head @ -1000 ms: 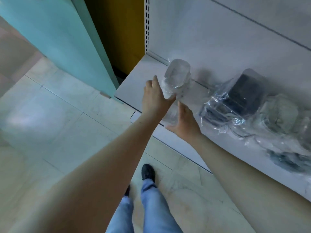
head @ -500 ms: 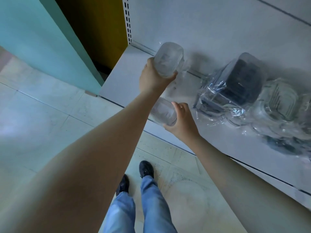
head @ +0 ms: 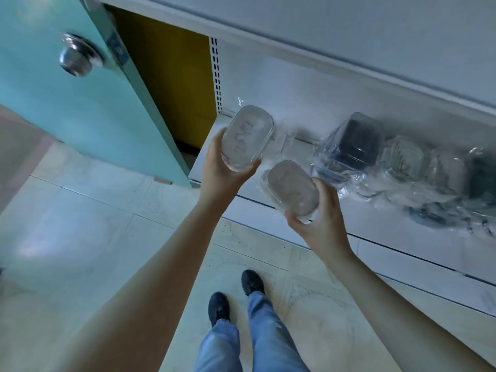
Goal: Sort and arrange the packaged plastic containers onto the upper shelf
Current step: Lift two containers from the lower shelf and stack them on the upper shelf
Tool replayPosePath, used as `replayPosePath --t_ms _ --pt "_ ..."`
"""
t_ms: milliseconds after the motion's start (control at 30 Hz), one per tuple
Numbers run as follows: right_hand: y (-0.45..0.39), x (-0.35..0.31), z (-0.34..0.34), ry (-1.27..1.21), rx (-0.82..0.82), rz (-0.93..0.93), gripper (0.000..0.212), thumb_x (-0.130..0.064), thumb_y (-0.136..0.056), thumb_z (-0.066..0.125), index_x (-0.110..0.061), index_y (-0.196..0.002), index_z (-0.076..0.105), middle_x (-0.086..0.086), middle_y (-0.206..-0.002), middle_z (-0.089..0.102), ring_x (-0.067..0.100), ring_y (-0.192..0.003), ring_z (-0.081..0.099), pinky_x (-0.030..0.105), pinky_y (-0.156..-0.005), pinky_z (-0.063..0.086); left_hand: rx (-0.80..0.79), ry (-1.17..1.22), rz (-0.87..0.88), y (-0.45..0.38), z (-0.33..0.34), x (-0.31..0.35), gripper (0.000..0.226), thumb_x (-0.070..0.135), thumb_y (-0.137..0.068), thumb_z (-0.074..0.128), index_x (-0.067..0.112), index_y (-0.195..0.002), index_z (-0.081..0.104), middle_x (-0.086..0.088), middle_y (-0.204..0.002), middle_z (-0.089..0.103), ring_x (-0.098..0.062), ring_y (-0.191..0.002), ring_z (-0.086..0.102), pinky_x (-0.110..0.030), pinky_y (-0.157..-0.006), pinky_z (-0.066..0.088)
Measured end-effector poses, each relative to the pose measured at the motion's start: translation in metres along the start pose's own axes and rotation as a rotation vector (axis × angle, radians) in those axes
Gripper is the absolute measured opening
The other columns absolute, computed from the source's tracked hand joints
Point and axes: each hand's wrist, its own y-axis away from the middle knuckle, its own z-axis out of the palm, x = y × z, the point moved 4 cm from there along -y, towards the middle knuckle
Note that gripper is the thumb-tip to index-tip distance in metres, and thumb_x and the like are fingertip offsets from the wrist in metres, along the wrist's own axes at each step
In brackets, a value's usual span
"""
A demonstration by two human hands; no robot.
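Two held containers (head: 246, 138) (head: 291, 187), two hands (head: 224, 170) (head: 323, 218)

Left end of the shelf (head: 212, 149) is bare, plenty of room there. Wrapped containers (head: 397, 167) hog the right side, and the door (head: 67, 111) crowds the left edge.

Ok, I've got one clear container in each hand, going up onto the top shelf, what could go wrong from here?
The left hand grips its clear container from below only; slick wrap could let it slip. The right hand's container is tilted and close to the other, so they might knock together. The upper shelf edge juts overhead and could catch a container on the way up.
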Motion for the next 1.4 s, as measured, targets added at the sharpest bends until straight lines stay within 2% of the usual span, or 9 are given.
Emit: replayPosePath --t_ms 167,400,500,633,833,967,1133,1233,1400 --pt "0.026 -0.074 -0.041 -0.005 0.080 -0.122 0.082 -0.026 -0.076 0.087 -0.007 -0.142 0.043 0.006 -0.139 0.046 0.021 -0.131 0.045 0.038 -0.106 0.046 0.038 0.090 0.015 0.056 -0.064 0.045 0.083 0.043 -0.071 0.088 0.031 -0.140 0.043 0.016 -0.130 0.053 -0.006 -0.121 0.054 -0.021 -0.093 0.054" --pt "0.063 -0.148 -0.092 0.006 0.201 -0.241 0.084 -0.033 -0.075 0.086 -0.003 -0.142 0.045 0.009 -0.140 0.046 0.022 -0.131 0.045 0.037 -0.107 0.045 0.093 0.166 0.089 0.110 -0.132 0.100 0.072 0.031 -0.072 0.090 0.026 -0.129 0.047 0.012 -0.121 0.056 -0.004 -0.108 0.060 -0.013 -0.078 0.051" --pt "0.073 -0.169 -0.115 0.000 0.292 -0.263 0.083 -0.036 -0.076 0.086 -0.003 -0.141 0.046 0.008 -0.139 0.046 0.023 -0.130 0.045 0.040 -0.106 0.046 0.098 0.213 0.127 0.121 -0.147 0.125 0.063 0.048 -0.070 0.084 0.032 -0.120 0.051 0.010 -0.113 0.061 -0.007 -0.099 0.064 -0.021 -0.075 0.053" --pt "0.082 -0.185 -0.146 -0.017 0.379 -0.266 0.085 -0.048 -0.076 0.078 -0.005 -0.142 0.046 0.007 -0.139 0.045 0.022 -0.129 0.046 0.033 -0.104 0.045 0.058 0.274 0.166 0.125 -0.147 0.156 0.066 0.058 -0.067 0.077 0.029 -0.122 0.052 0.006 -0.114 0.065 -0.014 -0.101 0.066 -0.030 -0.080 0.058" --pt "0.088 -0.181 -0.202 -0.023 0.494 -0.241 0.085 -0.052 -0.073 0.075 -0.009 -0.140 0.048 0.002 -0.138 0.044 0.019 -0.129 0.046 0.028 -0.108 0.040 -0.056 0.296 0.245 0.123 -0.110 0.209 0.078 0.064 -0.069 0.073 0.030 -0.133 0.047 0.020 -0.116 0.060 -0.008 -0.108 0.064 -0.024 -0.082 0.057" --pt "0.088 -0.163 -0.240 -0.002 0.593 -0.206 0.083 -0.042 -0.073 0.086 -0.009 -0.139 0.048 0.002 -0.138 0.045 0.021 -0.129 0.046 0.039 -0.109 0.042 -0.132 0.301 0.276 0.118 -0.070 0.243 0.062 0.063 -0.070 0.074 0.043 -0.123 0.049 0.022 -0.111 0.063 -0.008 -0.104 0.066 -0.024 -0.080 0.056" --pt "0.080 -0.126 -0.288 0.034 0.678 -0.168 0.084 -0.036 -0.073 0.088 -0.009 -0.141 0.047 0.005 -0.140 0.045 0.020 -0.130 0.045 0.047 -0.105 0.047 -0.157 0.296 0.301 0.105 -0.010 0.280 0.063 0.049 -0.072 0.078 0.030 -0.126 0.050 0.013 -0.112 0.064 -0.008 -0.098 0.065 -0.022 -0.078 0.056" --pt "0.066 -0.100 -0.318 0.046 0.714 -0.157 0.085 -0.050 -0.075 0.078 -0.007 -0.141 0.046 0.004 -0.140 0.044 0.020 -0.131 0.046 0.039 -0.109 0.044 -0.165 0.275 0.315 0.095 0.031 0.301 0.060 0.042 -0.074 0.080 0.029 -0.124 0.050 0.010 -0.109 0.064 -0.004 -0.089 0.064 -0.020 -0.073 0.054" --pt "0.033 -0.044 -0.369 0.079 0.747 -0.082 0.088 -0.039 -0.071 0.087 -0.007 -0.142 0.046 0.005 -0.139 0.045 0.021 -0.129 0.046 0.031 -0.108 0.044 -0.143 0.195 0.316 0.070 0.108 0.332 0.055 0.027 -0.079 0.082 0.028 -0.123 0.049 0.013 -0.108 0.062 0.005 -0.089 0.062 -0.011 -0.071 0.049"
